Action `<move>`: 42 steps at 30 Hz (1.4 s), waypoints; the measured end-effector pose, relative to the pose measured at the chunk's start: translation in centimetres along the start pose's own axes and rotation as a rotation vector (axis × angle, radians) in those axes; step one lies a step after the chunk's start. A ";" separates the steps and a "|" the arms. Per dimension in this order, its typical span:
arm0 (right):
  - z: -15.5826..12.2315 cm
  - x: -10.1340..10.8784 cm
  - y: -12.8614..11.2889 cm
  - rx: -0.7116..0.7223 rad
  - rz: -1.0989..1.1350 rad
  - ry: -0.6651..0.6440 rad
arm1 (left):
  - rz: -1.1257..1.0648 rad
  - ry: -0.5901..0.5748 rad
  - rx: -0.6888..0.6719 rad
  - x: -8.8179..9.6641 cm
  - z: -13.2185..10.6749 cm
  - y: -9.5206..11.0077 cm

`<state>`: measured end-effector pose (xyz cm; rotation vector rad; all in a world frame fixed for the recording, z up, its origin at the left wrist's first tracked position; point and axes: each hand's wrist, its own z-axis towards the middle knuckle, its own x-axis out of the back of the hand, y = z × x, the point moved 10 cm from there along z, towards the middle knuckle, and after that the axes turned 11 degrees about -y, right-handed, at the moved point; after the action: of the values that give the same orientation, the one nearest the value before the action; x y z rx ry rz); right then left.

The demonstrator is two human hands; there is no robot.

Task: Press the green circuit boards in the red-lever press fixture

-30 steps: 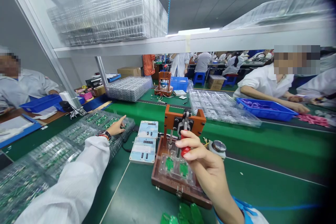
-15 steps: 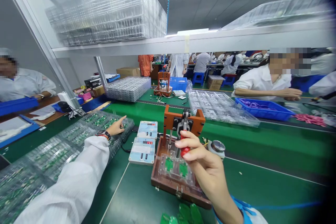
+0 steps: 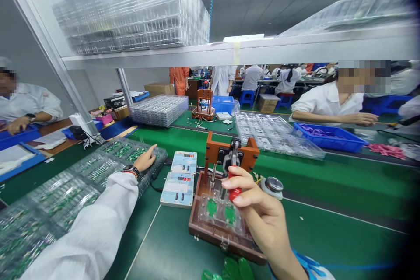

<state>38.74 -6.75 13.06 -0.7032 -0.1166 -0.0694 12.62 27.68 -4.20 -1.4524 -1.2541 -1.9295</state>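
My right hand (image 3: 259,212) is closed round the red-handled lever (image 3: 234,192) of a brown test fixture (image 3: 223,210), pulled down toward me. Two small green circuit boards (image 3: 220,211) lie under the fixture's clear plate. My left hand (image 3: 146,157), in a white sleeve with a wristwatch, rests on a clear tray of green boards (image 3: 98,170), index finger stretched out; I cannot see whether it holds anything. Two pale blue meters (image 3: 180,179) with red digits sit left of the fixture.
Loose green boards (image 3: 229,269) lie at the near edge. A small round tin (image 3: 273,185) stands right of the fixture. Stacked clear trays (image 3: 275,133) and a blue bin (image 3: 330,136) sit across the green belt, where people in white coats work. A shelf runs overhead.
The lever in my right hand has come slightly lower and nearer. The nearer meter now shows red digits. My left hand has stayed on the tray.
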 end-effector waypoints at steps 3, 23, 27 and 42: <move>0.0 0.1 0.0 -0.004 -0.007 0.013 | 0.022 0.007 0.014 0.1 0.0 -0.1; -0.3 0.2 0.2 -0.035 -0.036 0.031 | 0.038 0.018 0.046 0.2 -0.4 0.4; -0.3 0.3 0.2 -0.034 -0.057 0.035 | 0.001 -0.008 -0.001 -0.1 -0.2 0.8; -0.2 0.0 0.1 -0.015 -0.019 0.008 | -0.122 -0.019 -0.111 -0.4 0.3 1.0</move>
<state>38.73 -6.81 12.89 -0.7166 -0.1149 -0.0911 13.74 27.32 -4.17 -1.4824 -1.2895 -2.1004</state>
